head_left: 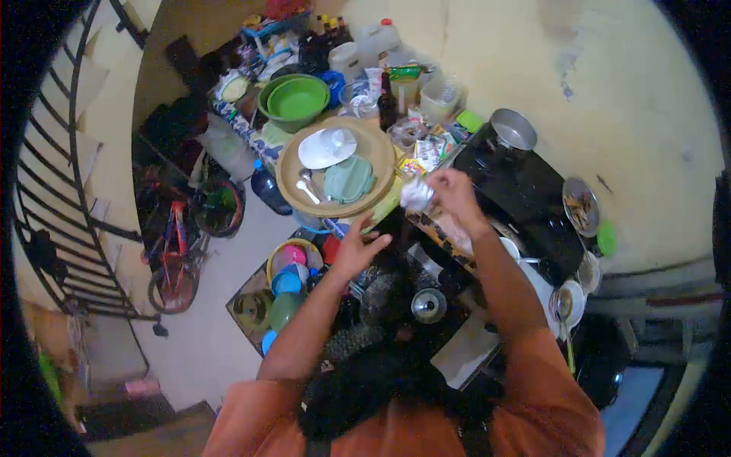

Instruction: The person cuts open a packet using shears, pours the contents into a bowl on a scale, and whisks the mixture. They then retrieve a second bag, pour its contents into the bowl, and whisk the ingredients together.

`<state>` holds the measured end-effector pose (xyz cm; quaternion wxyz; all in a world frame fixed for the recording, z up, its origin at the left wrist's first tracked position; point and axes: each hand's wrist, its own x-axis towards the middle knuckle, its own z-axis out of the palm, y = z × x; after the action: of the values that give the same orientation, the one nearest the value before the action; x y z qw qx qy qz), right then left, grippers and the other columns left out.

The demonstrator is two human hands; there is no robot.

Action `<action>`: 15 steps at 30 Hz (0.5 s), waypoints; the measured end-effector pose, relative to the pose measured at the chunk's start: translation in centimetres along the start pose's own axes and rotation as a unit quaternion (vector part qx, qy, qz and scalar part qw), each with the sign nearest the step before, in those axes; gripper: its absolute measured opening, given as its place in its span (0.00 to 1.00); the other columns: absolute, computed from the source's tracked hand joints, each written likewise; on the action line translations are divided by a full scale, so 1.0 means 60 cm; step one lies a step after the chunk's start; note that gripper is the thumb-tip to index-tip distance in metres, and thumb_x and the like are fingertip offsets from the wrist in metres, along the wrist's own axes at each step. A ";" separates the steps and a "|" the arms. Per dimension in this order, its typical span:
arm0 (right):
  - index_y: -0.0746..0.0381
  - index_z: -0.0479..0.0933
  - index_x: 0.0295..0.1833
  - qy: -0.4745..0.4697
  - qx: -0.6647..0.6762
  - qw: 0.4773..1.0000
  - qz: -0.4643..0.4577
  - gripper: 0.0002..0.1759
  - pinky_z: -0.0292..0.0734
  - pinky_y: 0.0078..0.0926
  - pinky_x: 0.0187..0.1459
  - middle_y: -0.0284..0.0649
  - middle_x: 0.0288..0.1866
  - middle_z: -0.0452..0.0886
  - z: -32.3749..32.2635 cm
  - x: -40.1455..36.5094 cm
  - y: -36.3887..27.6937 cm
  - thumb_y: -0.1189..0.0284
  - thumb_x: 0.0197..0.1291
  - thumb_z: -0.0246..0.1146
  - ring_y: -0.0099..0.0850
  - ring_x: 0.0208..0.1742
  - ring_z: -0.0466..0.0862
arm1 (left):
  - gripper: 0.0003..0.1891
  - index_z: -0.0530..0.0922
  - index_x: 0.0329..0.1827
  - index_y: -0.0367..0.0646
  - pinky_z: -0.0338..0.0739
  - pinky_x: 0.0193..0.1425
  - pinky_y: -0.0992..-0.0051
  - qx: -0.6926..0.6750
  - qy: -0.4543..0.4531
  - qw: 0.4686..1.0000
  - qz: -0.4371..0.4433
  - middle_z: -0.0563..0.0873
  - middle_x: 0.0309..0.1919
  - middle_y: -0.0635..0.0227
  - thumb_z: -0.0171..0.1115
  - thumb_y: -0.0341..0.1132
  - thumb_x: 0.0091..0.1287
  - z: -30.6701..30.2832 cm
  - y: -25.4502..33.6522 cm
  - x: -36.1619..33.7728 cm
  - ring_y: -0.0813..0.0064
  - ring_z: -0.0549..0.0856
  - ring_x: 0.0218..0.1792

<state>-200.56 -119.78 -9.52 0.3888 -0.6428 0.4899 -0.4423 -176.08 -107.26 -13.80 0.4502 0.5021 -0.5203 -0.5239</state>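
Observation:
My right hand (454,192) pinches a small whitish, shiny plastic packet (417,196) above the front edge of the table. What is inside the packet cannot be made out. My left hand (359,250) hangs lower and to the left, fingers apart, holding nothing. Just beyond it is a round woven tray (286,174). On that tray lie a white plate (311,151), a pale green lidded container (349,180), and a white spoon (308,192) beside a metal spoon. Several seasoning sachets (428,154) lie behind the packet.
A black stove (499,179) on the right carries a metal pan (515,130). Green basins (295,100), a dark bottle (387,103) and jugs crowd the back. Below my arms stand colourful plastic tubs (286,282) and a metal lid (429,305). A bicycle (177,263) is at left.

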 end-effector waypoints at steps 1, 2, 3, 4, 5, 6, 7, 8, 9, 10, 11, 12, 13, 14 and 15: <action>0.64 0.82 0.35 0.018 -0.052 0.998 -0.033 0.06 0.77 0.25 0.33 0.37 0.29 0.84 -0.005 0.039 0.008 0.72 0.58 0.66 0.23 0.30 0.82 | 0.40 0.61 0.69 0.37 0.77 0.55 0.68 -0.014 0.022 1.000 -0.007 0.74 0.60 0.55 0.74 0.39 0.57 -0.015 -0.020 -0.017 0.66 0.79 0.53; 0.64 0.82 0.34 0.028 -0.094 0.995 0.019 0.08 0.78 0.27 0.33 0.38 0.27 0.84 -0.013 0.072 0.001 0.69 0.57 0.67 0.27 0.29 0.83 | 0.39 0.61 0.69 0.37 0.76 0.55 0.67 -0.006 0.025 0.998 -0.052 0.74 0.59 0.55 0.74 0.39 0.58 -0.036 -0.041 -0.051 0.66 0.79 0.53; 0.64 0.82 0.34 0.017 -0.089 0.996 0.018 0.08 0.78 0.27 0.33 0.38 0.27 0.84 -0.010 0.107 0.028 0.69 0.57 0.67 0.27 0.29 0.83 | 0.39 0.62 0.69 0.38 0.76 0.56 0.67 0.000 0.026 0.995 -0.097 0.74 0.59 0.56 0.73 0.38 0.58 -0.060 -0.065 -0.101 0.66 0.79 0.54; 0.65 0.82 0.35 0.045 -0.072 0.996 0.024 0.10 0.77 0.25 0.30 0.38 0.27 0.83 -0.004 0.143 0.075 0.68 0.58 0.68 0.26 0.25 0.82 | 0.37 0.62 0.69 0.38 0.74 0.59 0.65 0.045 0.036 0.994 -0.091 0.75 0.59 0.57 0.72 0.36 0.59 -0.078 -0.078 -0.155 0.65 0.78 0.56; 0.65 0.82 0.35 0.075 -0.055 0.995 0.031 0.12 0.76 0.24 0.27 0.37 0.27 0.83 0.001 0.175 0.123 0.66 0.58 0.68 0.25 0.21 0.81 | 0.36 0.62 0.69 0.39 0.72 0.61 0.63 0.091 0.045 0.991 -0.085 0.76 0.58 0.58 0.71 0.33 0.60 -0.095 -0.091 -0.218 0.65 0.77 0.58; 0.65 0.82 0.35 0.068 -0.051 0.996 0.030 0.12 0.76 0.24 0.27 0.37 0.27 0.83 0.005 0.201 0.162 0.66 0.58 0.68 0.25 0.21 0.81 | 0.35 0.69 0.63 0.34 0.72 0.62 0.68 0.129 0.116 0.973 -0.154 0.79 0.56 0.58 0.74 0.43 0.57 -0.118 -0.131 -0.293 0.65 0.79 0.56; 0.66 0.82 0.37 0.065 -0.126 0.990 0.004 0.13 0.76 0.24 0.26 0.37 0.27 0.82 0.009 0.225 0.198 0.66 0.58 0.68 0.24 0.21 0.81 | 0.32 0.66 0.66 0.38 0.71 0.62 0.66 0.127 0.144 0.960 -0.205 0.78 0.57 0.60 0.71 0.31 0.59 -0.163 -0.222 -0.398 0.66 0.76 0.58; 0.67 0.82 0.38 0.062 -0.200 0.977 -0.022 0.13 0.76 0.24 0.25 0.37 0.27 0.82 0.013 0.244 0.229 0.65 0.59 0.68 0.24 0.21 0.81 | 0.32 0.68 0.64 0.39 0.75 0.56 0.68 0.181 0.164 0.913 -0.326 0.81 0.53 0.59 0.72 0.36 0.58 -0.174 -0.232 -0.479 0.68 0.79 0.54; 0.67 0.82 0.38 0.056 -0.197 0.979 -0.024 0.13 0.76 0.24 0.25 0.37 0.27 0.82 0.017 0.258 0.259 0.65 0.59 0.68 0.24 0.21 0.81 | 0.32 0.68 0.63 0.38 0.78 0.50 0.67 0.225 0.098 0.882 -0.403 0.83 0.47 0.58 0.71 0.39 0.57 -0.228 -0.336 -0.607 0.67 0.82 0.46; 0.67 0.81 0.40 0.036 -0.150 0.988 0.011 0.14 0.76 0.24 0.25 0.37 0.27 0.82 0.022 0.269 0.284 0.65 0.59 0.67 0.24 0.21 0.81 | 0.28 0.71 0.60 0.37 0.79 0.46 0.68 0.418 0.116 0.857 -0.277 0.84 0.43 0.58 0.69 0.39 0.59 -0.239 -0.396 -0.738 0.66 0.84 0.40; 0.68 0.81 0.42 0.015 -0.104 0.993 0.046 0.15 0.75 0.24 0.24 0.38 0.28 0.82 0.032 0.278 0.302 0.65 0.59 0.67 0.24 0.21 0.81 | 0.23 0.74 0.55 0.38 0.79 0.47 0.67 0.127 0.339 0.817 -0.449 0.85 0.43 0.58 0.68 0.39 0.60 -0.174 -0.302 -0.799 0.66 0.84 0.42; 0.68 0.80 0.43 -0.010 0.020 0.993 0.120 0.16 0.75 0.23 0.24 0.37 0.28 0.82 0.035 0.271 0.288 0.65 0.60 0.67 0.24 0.22 0.81 | 0.18 0.75 0.53 0.39 0.79 0.47 0.65 0.300 0.217 0.854 -0.365 0.84 0.41 0.60 0.64 0.35 0.62 -0.171 -0.364 -0.963 0.66 0.83 0.44; 0.68 0.80 0.43 -0.017 0.021 0.992 0.120 0.16 0.75 0.23 0.24 0.37 0.28 0.82 0.037 0.280 0.287 0.65 0.60 0.67 0.24 0.22 0.81 | 0.13 0.76 0.51 0.39 0.79 0.47 0.63 0.477 0.130 0.834 -0.246 0.84 0.38 0.62 0.60 0.31 0.63 -0.140 -0.304 -0.985 0.66 0.83 0.46; 0.68 0.80 0.42 -0.060 0.007 0.989 0.136 0.16 0.75 0.22 0.24 0.36 0.27 0.81 0.036 0.289 0.285 0.64 0.60 0.67 0.24 0.22 0.80 | 0.13 0.76 0.51 0.39 0.79 0.47 0.62 0.220 0.263 0.764 -0.547 0.84 0.38 0.62 0.60 0.31 0.63 -0.109 -0.297 -1.062 0.66 0.83 0.46; 0.67 0.80 0.41 -0.103 -0.008 0.983 0.152 0.15 0.75 0.21 0.24 0.36 0.27 0.81 0.036 0.298 0.282 0.64 0.60 0.67 0.24 0.22 0.80 | 0.13 0.76 0.51 0.39 0.79 0.47 0.62 0.161 0.285 0.716 -0.617 0.84 0.38 0.62 0.60 0.31 0.63 -0.089 -0.287 -1.062 0.66 0.83 0.46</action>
<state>-201.03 -140.72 -22.65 0.4949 -0.6060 0.5428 -0.3053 -164.14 -43.50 -27.06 0.0662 0.9020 -0.0186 -0.4261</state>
